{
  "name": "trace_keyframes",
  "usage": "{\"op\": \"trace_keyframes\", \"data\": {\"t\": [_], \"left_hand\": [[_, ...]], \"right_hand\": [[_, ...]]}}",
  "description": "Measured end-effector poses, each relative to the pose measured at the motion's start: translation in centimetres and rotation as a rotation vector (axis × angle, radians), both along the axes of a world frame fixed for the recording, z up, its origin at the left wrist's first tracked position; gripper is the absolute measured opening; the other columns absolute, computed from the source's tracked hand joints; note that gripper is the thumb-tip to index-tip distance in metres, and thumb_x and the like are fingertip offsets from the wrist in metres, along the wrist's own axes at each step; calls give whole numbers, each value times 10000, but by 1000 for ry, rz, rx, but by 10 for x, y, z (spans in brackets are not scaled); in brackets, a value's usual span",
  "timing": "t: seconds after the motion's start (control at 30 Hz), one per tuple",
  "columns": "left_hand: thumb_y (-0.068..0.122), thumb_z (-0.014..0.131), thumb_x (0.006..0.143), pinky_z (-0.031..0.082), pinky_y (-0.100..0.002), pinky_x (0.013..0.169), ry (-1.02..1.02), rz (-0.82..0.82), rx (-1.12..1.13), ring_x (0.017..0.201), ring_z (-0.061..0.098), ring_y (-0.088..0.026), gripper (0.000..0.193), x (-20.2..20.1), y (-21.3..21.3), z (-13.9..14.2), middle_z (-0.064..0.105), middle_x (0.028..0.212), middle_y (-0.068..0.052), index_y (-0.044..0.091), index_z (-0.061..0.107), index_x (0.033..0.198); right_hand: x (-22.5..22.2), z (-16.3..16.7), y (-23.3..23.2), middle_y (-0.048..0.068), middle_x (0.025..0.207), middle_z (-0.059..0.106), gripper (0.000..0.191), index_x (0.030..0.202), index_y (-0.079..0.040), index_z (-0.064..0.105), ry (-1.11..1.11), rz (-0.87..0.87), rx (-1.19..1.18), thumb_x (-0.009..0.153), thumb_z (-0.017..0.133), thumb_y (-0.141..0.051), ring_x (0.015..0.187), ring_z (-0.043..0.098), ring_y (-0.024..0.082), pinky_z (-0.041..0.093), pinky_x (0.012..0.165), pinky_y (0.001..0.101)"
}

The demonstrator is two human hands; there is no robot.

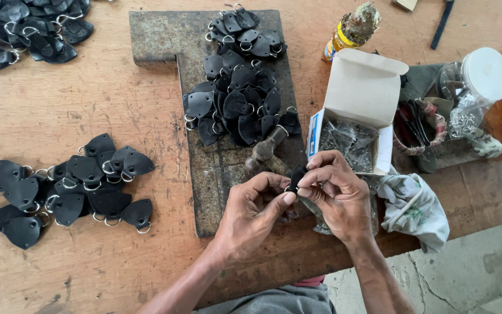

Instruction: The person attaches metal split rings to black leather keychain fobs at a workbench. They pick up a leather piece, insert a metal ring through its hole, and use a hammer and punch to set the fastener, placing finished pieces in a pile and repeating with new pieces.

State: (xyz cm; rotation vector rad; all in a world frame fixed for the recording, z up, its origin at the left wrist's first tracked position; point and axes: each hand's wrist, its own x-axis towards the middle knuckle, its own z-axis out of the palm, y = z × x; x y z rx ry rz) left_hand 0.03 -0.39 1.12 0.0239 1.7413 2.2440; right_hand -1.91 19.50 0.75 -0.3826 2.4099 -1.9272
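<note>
Leather tab sits pinched between both hands' fingertips.

Open white cardboard box right of the metal slab, flap up, blue-edged side, small dark metal bits inside; yellow-labelled bottle behind it; clear plastic jar with white lid further right, lying tilted.

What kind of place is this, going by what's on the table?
Probably a small leather-goods workbench. Both hands, left hand and right hand, pinch one black leather tab. Piles of black leather tabs with metal rings lie on the worn wooden table, with a hammer on a metal plate.
</note>
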Motion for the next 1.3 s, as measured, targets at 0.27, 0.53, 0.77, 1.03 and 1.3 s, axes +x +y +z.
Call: {"op": "trace_keyframes", "data": {"t": [0.27,0.53,0.77,1.03,1.3], "left_hand": [[181,760,916,579,-255,636,253,-19,-209,749,699,-84,220,0,-3,7,759,875,-59,0,715,1032],[163,726,960,554,-341,672,378,-79,-243,758,706,-187,215,6,3,4,736,880,-110,-4,671,1083],[71,639,995,518,-438,651,517,-143,-355,761,659,-355,153,13,10,2,644,884,-179,-25,570,1091],[307,768,909,532,-401,597,631,-75,-663,723,623,-295,404,19,2,10,622,856,-148,-23,583,1053],[143,658,944,507,-465,786,463,1,-1159,923,575,-324,178,12,-33,11,585,958,-181,-9,583,1001]], "right_hand": [[12,2,5,27,1099,677,233,967,-68,627,-50,-5,22,820,808,-74,958,689,57,641,852,204],[47,7,14,46,1011,749,120,954,-46,711,-111,-175,145,852,774,-44,811,697,88,612,676,208],[53,18,19,59,1026,753,105,970,-32,693,-83,-110,195,874,737,-27,849,726,95,641,700,218],[60,14,23,49,947,773,178,1020,-54,670,-78,-137,337,863,752,-75,840,749,125,622,699,254],[44,20,-13,40,979,787,228,1078,-98,682,-37,110,498,859,743,-78,871,782,153,629,715,301]]}}
